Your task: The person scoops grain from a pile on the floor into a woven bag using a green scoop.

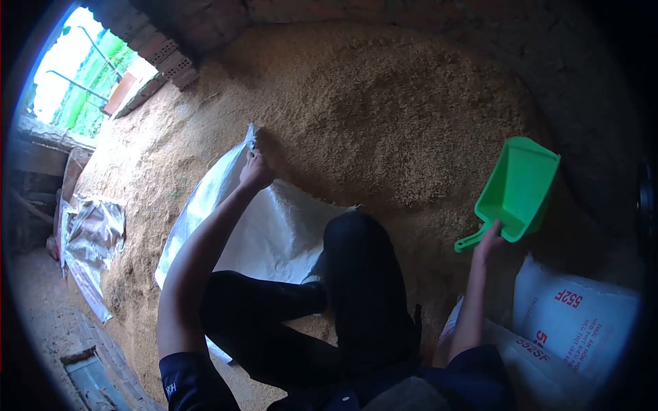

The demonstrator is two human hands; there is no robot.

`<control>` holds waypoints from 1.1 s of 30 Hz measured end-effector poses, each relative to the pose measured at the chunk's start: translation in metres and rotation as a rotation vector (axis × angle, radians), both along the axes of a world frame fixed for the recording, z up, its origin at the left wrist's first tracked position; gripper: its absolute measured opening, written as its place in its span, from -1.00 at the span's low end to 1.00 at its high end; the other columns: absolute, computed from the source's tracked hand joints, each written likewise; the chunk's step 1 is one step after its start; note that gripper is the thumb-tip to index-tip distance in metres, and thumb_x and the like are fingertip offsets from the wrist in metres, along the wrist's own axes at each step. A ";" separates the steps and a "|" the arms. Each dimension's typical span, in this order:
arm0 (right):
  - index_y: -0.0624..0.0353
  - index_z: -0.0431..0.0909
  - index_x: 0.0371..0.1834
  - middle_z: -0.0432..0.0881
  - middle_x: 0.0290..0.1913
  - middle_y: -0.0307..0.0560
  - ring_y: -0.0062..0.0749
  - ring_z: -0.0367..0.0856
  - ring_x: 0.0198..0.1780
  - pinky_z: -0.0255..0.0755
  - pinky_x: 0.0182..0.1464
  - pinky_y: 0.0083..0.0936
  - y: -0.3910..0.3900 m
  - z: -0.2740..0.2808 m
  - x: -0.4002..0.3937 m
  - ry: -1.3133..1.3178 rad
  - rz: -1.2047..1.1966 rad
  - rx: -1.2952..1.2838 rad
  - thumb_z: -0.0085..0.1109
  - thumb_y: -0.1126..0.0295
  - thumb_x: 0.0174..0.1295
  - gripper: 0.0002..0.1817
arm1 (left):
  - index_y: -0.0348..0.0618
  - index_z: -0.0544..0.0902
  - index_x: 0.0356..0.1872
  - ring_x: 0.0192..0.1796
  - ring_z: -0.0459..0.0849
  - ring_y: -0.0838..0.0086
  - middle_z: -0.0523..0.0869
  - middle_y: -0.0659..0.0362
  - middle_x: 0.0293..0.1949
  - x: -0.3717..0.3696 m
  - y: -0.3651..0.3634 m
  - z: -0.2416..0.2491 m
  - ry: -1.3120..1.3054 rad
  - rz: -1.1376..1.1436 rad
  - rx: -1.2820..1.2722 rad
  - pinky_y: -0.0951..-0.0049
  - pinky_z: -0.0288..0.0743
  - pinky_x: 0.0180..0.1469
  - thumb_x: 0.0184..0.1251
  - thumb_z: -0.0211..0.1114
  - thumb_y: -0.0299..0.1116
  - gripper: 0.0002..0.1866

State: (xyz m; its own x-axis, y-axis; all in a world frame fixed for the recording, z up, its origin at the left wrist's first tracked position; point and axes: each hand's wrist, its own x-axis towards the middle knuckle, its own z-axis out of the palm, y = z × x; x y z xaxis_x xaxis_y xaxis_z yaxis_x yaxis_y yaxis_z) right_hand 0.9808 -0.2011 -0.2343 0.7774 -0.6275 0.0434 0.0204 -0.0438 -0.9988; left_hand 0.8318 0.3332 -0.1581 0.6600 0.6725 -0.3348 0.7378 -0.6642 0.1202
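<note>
My left hand [257, 170] is closed on the gathered top edge of a white woven sack [274, 229], which lies slack in front of my bent legs. My right hand [489, 240] grips a bright green plastic dustpan [524, 179] where its handle meets the pan. The pan faces up and tilts away from me; I see no grain inside it. Beyond both hands spreads a large heap of tan grain [404, 103]. The sack's mouth lies against the heap's near side, and how much is inside it is hidden.
Printed white sacks [576, 322] stand at the lower right, close to my right forearm. A crumpled plastic sheet [92, 229] lies at the left edge of the heap. A brick wall [205, 24] bounds the back, with a bright opening [79, 75] at the upper left.
</note>
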 end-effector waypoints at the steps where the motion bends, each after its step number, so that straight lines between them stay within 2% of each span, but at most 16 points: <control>1: 0.45 0.36 0.00 0.55 -0.18 0.22 -0.21 0.63 -0.37 0.61 -0.50 -0.41 -0.043 0.003 0.011 0.059 -0.070 -0.066 0.05 0.41 0.13 -0.60 | -0.30 0.19 0.18 0.16 0.41 0.02 0.19 -0.11 0.25 0.001 0.003 -0.002 -0.001 -0.006 -0.005 0.16 0.43 0.07 -0.03 0.27 -0.27 -0.28; 4: 0.49 0.34 0.02 0.56 -0.16 0.17 -0.13 0.64 -0.43 0.65 -0.36 -0.36 -0.130 0.039 0.053 0.171 -0.488 -0.056 0.12 0.34 0.08 -0.51 | -0.32 0.12 0.24 0.22 0.34 0.04 0.18 -0.11 0.26 0.002 0.004 -0.002 0.008 -0.017 -0.012 0.23 0.35 0.17 -0.11 0.37 -0.27 -0.14; 6: 0.54 0.36 -0.02 0.55 -0.14 0.20 -0.06 0.65 -0.34 0.65 -0.37 -0.26 -0.241 -0.020 0.111 0.136 -0.435 -0.181 0.14 0.30 0.06 -0.48 | -0.32 0.10 0.26 0.24 0.31 0.05 0.18 -0.11 0.27 0.001 0.010 -0.005 -0.007 -0.019 -0.033 0.24 0.31 0.20 -0.12 0.39 -0.27 -0.10; 8: 0.47 0.38 -0.01 0.55 -0.11 0.17 -0.09 0.63 -0.28 0.64 -0.32 -0.28 -0.230 -0.018 0.145 0.106 -0.286 -0.056 0.10 0.29 0.09 -0.51 | -0.32 0.08 0.28 0.26 0.29 0.07 0.19 -0.11 0.27 0.001 0.011 -0.005 -0.018 -0.014 -0.047 0.26 0.27 0.24 -0.14 0.42 -0.27 -0.07; 10: 0.40 0.41 0.01 0.54 -0.08 0.13 -0.16 0.62 -0.23 0.63 -0.30 -0.33 -0.174 0.006 0.163 0.121 -0.187 -0.025 0.06 0.26 0.12 -0.54 | -0.31 0.06 0.29 0.29 0.25 0.10 0.20 -0.11 0.27 0.003 0.011 -0.001 -0.016 -0.003 -0.105 0.27 0.21 0.28 -0.15 0.42 -0.32 -0.05; 12: 0.33 0.43 0.02 0.56 -0.08 0.10 -0.18 0.62 -0.24 0.60 -0.30 -0.38 -0.104 0.042 0.154 0.146 -0.106 -0.168 0.07 0.26 0.13 -0.56 | -0.31 0.06 0.29 0.30 0.23 0.11 0.20 -0.11 0.26 0.003 0.011 -0.001 -0.033 -0.005 -0.113 0.28 0.20 0.29 -0.16 0.42 -0.32 -0.05; 13: 0.42 0.45 -0.08 0.58 -0.19 0.17 -0.09 0.63 -0.28 0.58 -0.32 -0.28 -0.067 0.054 0.144 0.185 -0.141 -0.330 0.10 0.26 0.11 -0.57 | -0.31 0.06 0.30 0.31 0.22 0.12 0.21 -0.11 0.26 0.002 0.011 -0.001 -0.047 -0.008 -0.118 0.29 0.19 0.30 -0.17 0.43 -0.33 -0.04; 16: 0.54 0.52 -0.32 0.59 -0.36 0.33 0.06 0.63 -0.30 0.52 -0.32 -0.13 -0.036 0.012 0.165 0.171 -0.145 -0.611 0.12 0.18 0.06 -0.53 | -0.31 0.07 0.29 0.31 0.22 0.11 0.22 -0.10 0.26 0.001 0.018 -0.007 -0.123 0.019 -0.236 0.31 0.19 0.30 -0.13 0.38 -0.35 -0.09; 19: 0.45 0.50 -0.14 0.59 -0.25 0.32 0.05 0.60 -0.19 0.49 -0.18 -0.19 0.021 0.023 0.143 0.369 -0.093 -0.470 0.07 0.16 0.13 -0.52 | -0.33 0.10 0.27 0.31 0.22 0.12 0.22 -0.10 0.26 0.003 0.023 -0.019 -0.058 -0.011 -0.035 0.30 0.20 0.29 -0.09 0.30 -0.38 -0.16; 20: 0.49 0.50 -0.17 0.58 -0.27 0.36 0.10 0.59 -0.21 0.47 -0.16 -0.16 0.041 0.036 0.130 0.403 -0.043 -0.544 0.05 0.12 0.12 -0.49 | -0.33 0.10 0.27 0.31 0.22 0.12 0.22 -0.10 0.26 0.003 0.023 -0.018 -0.057 0.001 -0.033 0.30 0.20 0.29 -0.09 0.30 -0.38 -0.16; 22: 0.55 0.53 -0.40 0.60 -0.47 0.30 0.09 0.62 -0.38 0.51 -0.33 -0.15 0.072 0.026 0.118 0.178 0.000 -0.571 0.06 0.21 0.08 -0.56 | -0.34 0.11 0.26 0.32 0.21 0.12 0.20 -0.12 0.27 0.008 0.020 -0.015 -0.067 0.028 -0.113 0.30 0.20 0.29 -0.09 0.23 -0.40 -0.20; 24: 0.54 0.53 -0.44 0.60 -0.52 0.25 0.07 0.62 -0.42 0.52 -0.34 -0.17 0.097 0.013 0.111 0.182 0.099 -0.631 0.05 0.20 0.09 -0.56 | -0.34 0.11 0.26 0.33 0.19 0.12 0.18 -0.12 0.28 0.012 0.015 -0.010 -0.034 0.022 -0.095 0.31 0.20 0.29 -0.09 0.23 -0.39 -0.20; 26: 0.50 0.56 -0.48 0.59 -0.57 0.22 0.06 0.62 -0.44 0.52 -0.36 -0.18 0.125 -0.024 0.109 0.179 0.244 -0.494 0.05 0.19 0.09 -0.57 | -0.34 0.11 0.26 0.34 0.18 0.13 0.16 -0.13 0.29 0.013 0.009 -0.005 -0.001 0.016 -0.073 0.32 0.19 0.30 -0.09 0.23 -0.38 -0.20; 28: 0.40 0.56 -0.59 0.57 -0.62 0.18 0.05 0.61 -0.49 0.50 -0.43 -0.19 0.169 -0.037 0.081 0.350 0.387 -0.868 0.08 0.19 0.09 -0.60 | -0.35 0.11 0.26 0.35 0.16 0.12 0.14 -0.14 0.30 0.013 0.005 0.000 0.006 0.010 -0.060 0.32 0.19 0.30 -0.09 0.21 -0.37 -0.20; 29: 0.37 0.55 -0.64 0.56 -0.64 0.20 0.05 0.60 -0.52 0.48 -0.46 -0.17 0.191 -0.053 0.063 0.264 0.427 -0.922 0.05 0.11 0.10 -0.54 | -0.35 0.10 0.27 0.35 0.15 0.13 0.12 -0.14 0.32 0.013 0.004 0.005 0.012 0.019 -0.084 0.33 0.19 0.30 -0.06 0.21 -0.36 -0.21; 33: 0.26 0.51 -0.74 0.52 -0.71 0.17 0.05 0.58 -0.56 0.43 -0.54 -0.16 0.261 -0.084 -0.004 0.150 0.585 -0.864 0.03 0.08 0.10 -0.53 | -0.35 0.08 0.27 0.35 0.16 0.14 0.09 -0.13 0.33 0.011 0.016 -0.004 -0.028 0.124 -0.167 0.36 0.21 0.29 -0.06 0.24 -0.33 -0.18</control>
